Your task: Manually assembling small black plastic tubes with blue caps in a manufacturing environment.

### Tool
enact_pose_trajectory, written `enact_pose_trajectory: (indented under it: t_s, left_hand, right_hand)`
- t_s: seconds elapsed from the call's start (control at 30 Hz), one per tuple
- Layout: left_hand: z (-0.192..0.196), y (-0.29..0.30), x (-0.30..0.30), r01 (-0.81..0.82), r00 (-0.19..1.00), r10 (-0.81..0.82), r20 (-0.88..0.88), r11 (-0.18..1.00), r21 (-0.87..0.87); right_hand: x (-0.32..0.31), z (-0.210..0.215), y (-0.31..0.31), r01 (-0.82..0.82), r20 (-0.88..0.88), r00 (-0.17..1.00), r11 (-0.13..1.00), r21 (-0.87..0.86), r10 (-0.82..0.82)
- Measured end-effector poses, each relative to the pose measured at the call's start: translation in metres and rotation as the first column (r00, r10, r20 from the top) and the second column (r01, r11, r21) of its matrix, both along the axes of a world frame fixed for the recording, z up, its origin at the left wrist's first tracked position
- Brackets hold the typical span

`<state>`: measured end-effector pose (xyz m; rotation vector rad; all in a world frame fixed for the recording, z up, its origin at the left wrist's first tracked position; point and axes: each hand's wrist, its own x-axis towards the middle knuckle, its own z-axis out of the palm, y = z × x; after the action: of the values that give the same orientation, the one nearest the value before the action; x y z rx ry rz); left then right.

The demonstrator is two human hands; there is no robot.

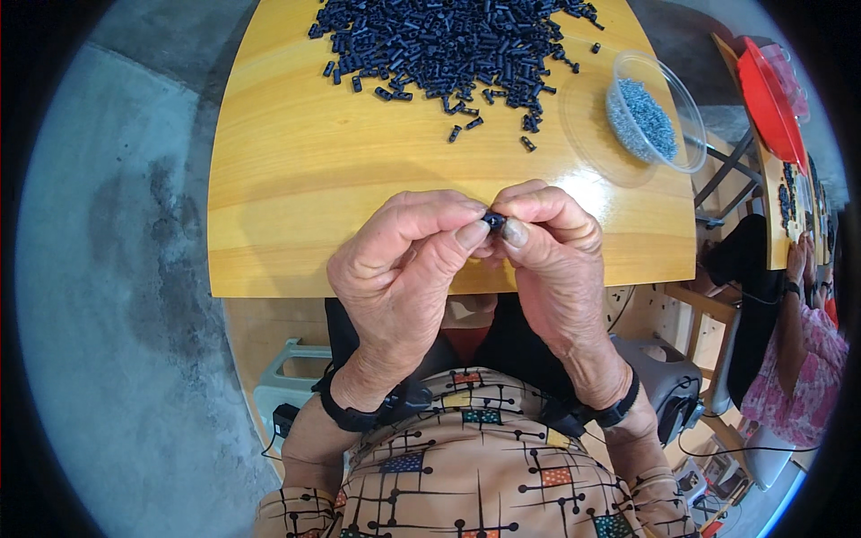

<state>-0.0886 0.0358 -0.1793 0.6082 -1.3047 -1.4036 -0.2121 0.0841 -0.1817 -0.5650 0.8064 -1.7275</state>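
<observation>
Left hand point(395, 255) and right hand point(558, 260) pinch a black part point(494, 220); tubular black pieces point(448, 40) lie heaped far on the counter point(287, 179).

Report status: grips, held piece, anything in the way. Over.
Left grip, right grip: both pinching one small black piece. Piece partly covered. Nothing seen blocking; black pile and clear bowl sit beyond.

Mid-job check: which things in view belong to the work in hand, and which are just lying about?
In the work:
small black piece, held by left hand and right hand
pile of similar black pieces on the table
probably the clear bowl of small silvery pieces

Apparently just about:
red basin, at the right
pale stool, at lower left
</observation>
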Motion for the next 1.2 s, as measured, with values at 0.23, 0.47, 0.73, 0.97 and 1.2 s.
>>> enact_pose_trajectory:
  t_s: [0.23, 0.47, 0.73, 0.97, 1.2]
  left_hand:
    - [0.0, -0.004, 0.004, 0.028, 0.999, -0.026, 0.036, 0.997, -0.068]
    - [0.001, -0.003, 0.002, -0.025, 0.999, 0.028, 0.036, 0.996, -0.091]
    - [0.005, 0.002, 0.002, 0.02, 0.999, -0.018, 0.041, 0.998, -0.061]
    - [-0.004, -0.001, 0.001, 0.022, 0.999, -0.021, 0.041, 0.999, -0.035]
    - [-0.006, -0.003, 0.004, 0.033, 0.986, -0.026, 0.163, 0.999, -0.038]
  right_hand:
    - [-0.005, 0.007, 0.0, -0.057, 0.059, 0.997, 0.998, 0.018, 0.056]
    - [-0.006, 0.008, 0.001, -0.17, 0.194, 0.969, 0.984, 0.062, 0.155]
    - [-0.007, -0.001, -0.002, -0.239, 0.231, 0.944, 0.971, -0.006, 0.234]
    - [-0.009, 0.001, -0.004, -0.271, 0.2, 0.947, 0.96, 0.076, 0.251]
    - [-0.012, -0.004, -0.002, -0.24, 0.15, 0.965, 0.956, 0.165, 0.217]
